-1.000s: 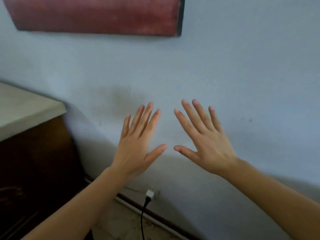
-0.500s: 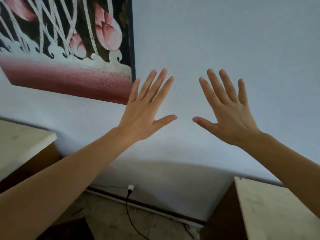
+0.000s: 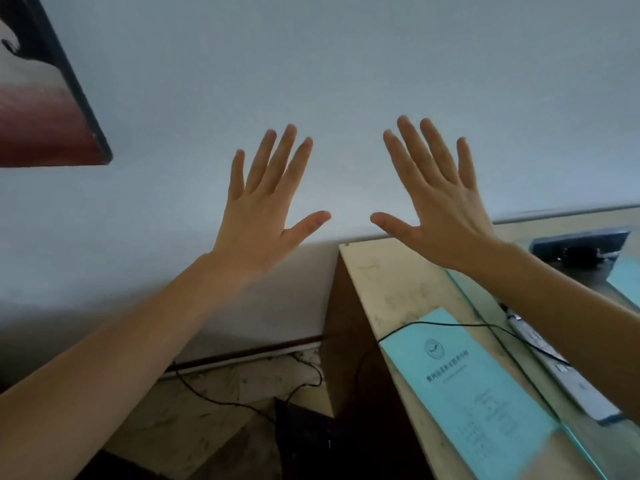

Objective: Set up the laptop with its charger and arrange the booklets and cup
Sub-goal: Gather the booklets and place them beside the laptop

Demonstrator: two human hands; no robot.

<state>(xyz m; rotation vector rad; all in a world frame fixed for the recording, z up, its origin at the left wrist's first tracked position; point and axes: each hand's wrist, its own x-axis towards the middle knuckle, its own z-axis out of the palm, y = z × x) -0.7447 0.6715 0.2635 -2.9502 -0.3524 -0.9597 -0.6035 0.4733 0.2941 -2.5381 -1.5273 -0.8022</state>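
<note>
Turquoise booklet, perhaps second booklet far right, left hand, right hand, both grips released.

Pale blue wall, framed picture

The person's left hand and right hand are bare, and only their backs show. The fingers are long and slim, with faint creases at the knuckles. The left forearm and right forearm are bare and smooth right to the frame's edge. The fingernails are too blurred to make out.
</note>
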